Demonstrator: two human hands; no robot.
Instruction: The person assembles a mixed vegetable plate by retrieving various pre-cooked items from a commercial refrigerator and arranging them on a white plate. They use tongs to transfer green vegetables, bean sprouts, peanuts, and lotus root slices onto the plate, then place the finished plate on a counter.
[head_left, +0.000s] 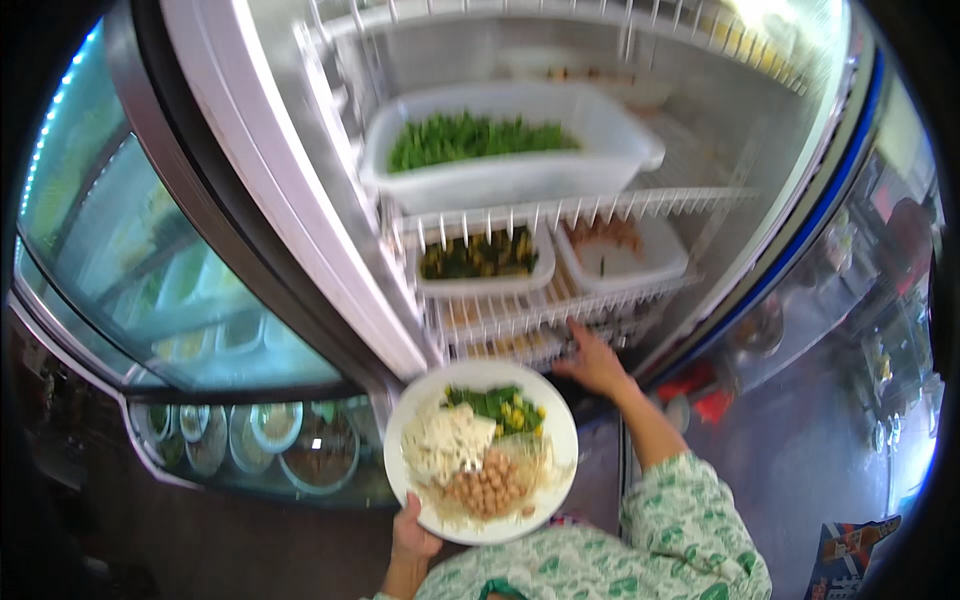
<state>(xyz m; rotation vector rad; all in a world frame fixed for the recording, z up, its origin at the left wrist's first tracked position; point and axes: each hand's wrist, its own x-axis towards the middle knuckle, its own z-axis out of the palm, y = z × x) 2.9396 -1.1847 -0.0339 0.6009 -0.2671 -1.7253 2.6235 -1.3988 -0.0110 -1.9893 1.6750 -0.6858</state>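
My left hand grips the lower left rim of a round white plate, its thumb over the edge. Separate portions lie on the plate: a white creamy food, dark greens with yellow bits, pale shreds and round light-brown chickpeas. My right hand reaches to a low wire shelf inside an upright fridge. Its index finger points up at the shelf edge and the thumb stands apart; nothing shows in it. The other fingers are partly hidden.
Above sits a white tub of chopped greens. A container of dark vegetables stands beside a white one with orange-brown food. At left is a lit glass display case; several round bowls stand below. The fridge frame borders the opening.
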